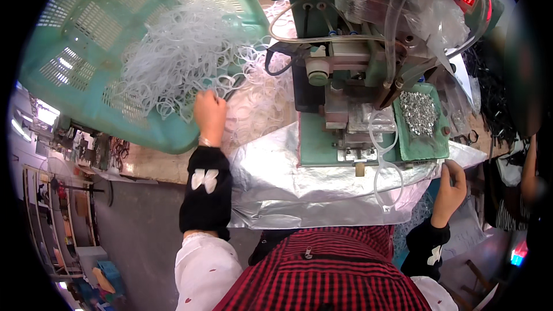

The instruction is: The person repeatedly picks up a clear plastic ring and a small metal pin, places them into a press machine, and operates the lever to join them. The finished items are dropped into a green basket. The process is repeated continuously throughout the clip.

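Note:
My left hand [211, 116] is at the near right edge of a heap of clear plastic eyeglass frames [181, 52] in a green plastic basket [86, 89]. Its fingers are curled in among the outermost loops, and what they hold is hidden. At the bench edge, right of the machine, my right hand [451, 193] has its thumb and finger bent but apart, with nothing visible between them. One clear eyeglass frame [375, 189] lies across the front of a green bench machine [340, 101], its lower loop hanging over the silver sheet.
A green tray [433, 148] of small metal parts [419, 113] sits right of the machine's head. Silver sheeting [265, 175] covers the bench front. More clear frames [262, 101] lie between basket and machine. A clear tube [390, 29] loops above. Shelves [49, 207] stand far left.

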{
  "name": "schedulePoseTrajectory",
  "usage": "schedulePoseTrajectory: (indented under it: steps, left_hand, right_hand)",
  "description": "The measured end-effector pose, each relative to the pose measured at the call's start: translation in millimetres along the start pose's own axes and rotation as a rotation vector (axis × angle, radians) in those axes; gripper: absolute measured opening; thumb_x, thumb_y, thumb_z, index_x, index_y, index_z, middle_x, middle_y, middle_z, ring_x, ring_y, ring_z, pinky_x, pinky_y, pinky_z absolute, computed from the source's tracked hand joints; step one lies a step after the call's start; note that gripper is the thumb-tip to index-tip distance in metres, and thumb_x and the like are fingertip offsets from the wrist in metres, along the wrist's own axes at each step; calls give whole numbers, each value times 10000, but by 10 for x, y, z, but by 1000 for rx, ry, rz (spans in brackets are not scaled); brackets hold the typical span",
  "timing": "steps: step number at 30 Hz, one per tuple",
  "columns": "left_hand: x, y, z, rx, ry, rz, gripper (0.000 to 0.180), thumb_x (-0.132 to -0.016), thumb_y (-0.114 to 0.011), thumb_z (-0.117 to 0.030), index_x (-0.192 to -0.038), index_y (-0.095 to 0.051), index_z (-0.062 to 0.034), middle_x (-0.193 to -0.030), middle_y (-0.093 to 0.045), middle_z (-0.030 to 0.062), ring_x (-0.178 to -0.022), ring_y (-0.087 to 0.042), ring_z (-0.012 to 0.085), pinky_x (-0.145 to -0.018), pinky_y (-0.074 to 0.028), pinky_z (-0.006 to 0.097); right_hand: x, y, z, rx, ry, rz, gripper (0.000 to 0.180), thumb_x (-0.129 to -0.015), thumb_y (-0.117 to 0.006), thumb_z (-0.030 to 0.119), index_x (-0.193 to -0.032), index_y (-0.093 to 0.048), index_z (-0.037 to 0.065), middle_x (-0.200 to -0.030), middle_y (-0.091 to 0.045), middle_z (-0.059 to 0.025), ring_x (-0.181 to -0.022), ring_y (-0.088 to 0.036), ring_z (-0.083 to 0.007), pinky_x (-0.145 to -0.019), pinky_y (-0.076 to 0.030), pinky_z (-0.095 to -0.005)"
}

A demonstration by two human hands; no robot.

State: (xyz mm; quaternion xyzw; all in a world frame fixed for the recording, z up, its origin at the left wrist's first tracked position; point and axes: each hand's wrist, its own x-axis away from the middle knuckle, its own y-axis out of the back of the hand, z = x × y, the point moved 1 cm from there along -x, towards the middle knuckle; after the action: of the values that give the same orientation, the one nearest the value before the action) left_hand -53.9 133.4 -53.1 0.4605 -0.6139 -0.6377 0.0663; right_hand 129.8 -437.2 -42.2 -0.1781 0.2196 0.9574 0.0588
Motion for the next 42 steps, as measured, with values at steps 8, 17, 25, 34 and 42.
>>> schedulePoseTrajectory:
  steps: [8, 17, 25, 34, 42]
  left_hand:
    - [263, 249, -894, 324, -190, 98, 124, -957, -545, -131, -1024, -510, -32, -802, -648, 228, -756, -629, 441, -655, -473, 507]
    - [644, 576, -1304, 1386, 243, 29, 119, -1023, -536, -134, -1106, -499, -56, -917, -582, 40, -805, -557, 111, -663, -467, 269]
    - [57, 1720, -2300, 1449, -371, -171, 128, -1019, -505, -58, -1136, -489, -9, -1059, -600, 143, -933, -621, 208, -744, -566, 373]
    - [578, 1375, -2605, 891, -1192, -271, 172, -723, -762, -87, -823, -622, -74, -1065, -714, 111, -755, -652, 242, -631, -576, 349]
    - [695, 1196, -2534, 910, -1204, -363, 176, -695, -758, -62, -825, -642, -83, -1041, -718, 93, -795, -641, 223, -753, -615, 385]
  right_hand:
    - [-398, -890, 1562, -375, 300, 344, 192, -777, -717, -7, -969, -712, 4, -942, -701, -94, -901, -664, -198, -830, -497, -301]
    - [-243, -1249, 1545, -773, -94, 358, 383, -810, -704, -33, -1173, -585, -20, -897, -631, -20, -857, -588, -82, -807, -462, -224]
    - [-174, -1209, 1807, -1034, -234, 436, 466, -831, -685, -40, -1274, -540, -28, -1055, -654, -54, -962, -609, -106, -877, -467, -245]
    - [-643, -782, 1129, -299, 231, 116, 420, -839, -649, 3, -1257, -618, 18, -1189, -669, -121, -1115, -627, -216, -994, -462, -321]
    - [-285, -606, 410, 446, 419, 198, 322, -763, -792, 132, -1041, -669, 26, -937, -662, -140, -931, -615, -347, -816, -489, -427]
